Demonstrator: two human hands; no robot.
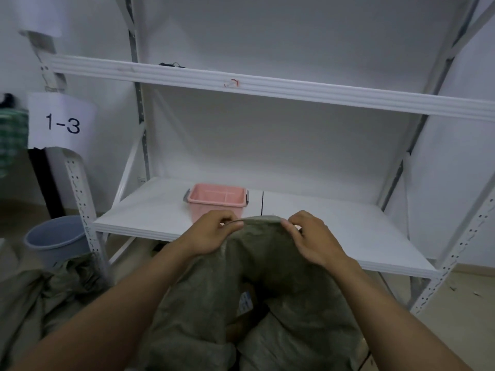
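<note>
Olive sack [267, 263] hangs before the shelf's [348, 236] front edge, its mouth opening toward you. Your left hand [211, 234] and right hand [313, 239] each pinch the far rim, side by side. A basket [217, 199] sits just beyond, nearer your left hand.

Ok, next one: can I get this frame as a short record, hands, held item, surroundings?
left hand: pinches the sack rim
right hand: pinches the sack rim too
sack: grey-green, rim lifted, contents unclear
pink basket: on the lower shelf, beyond the hands
bucket: grey-blue, on the floor at left
sign: reads 1-3
</note>
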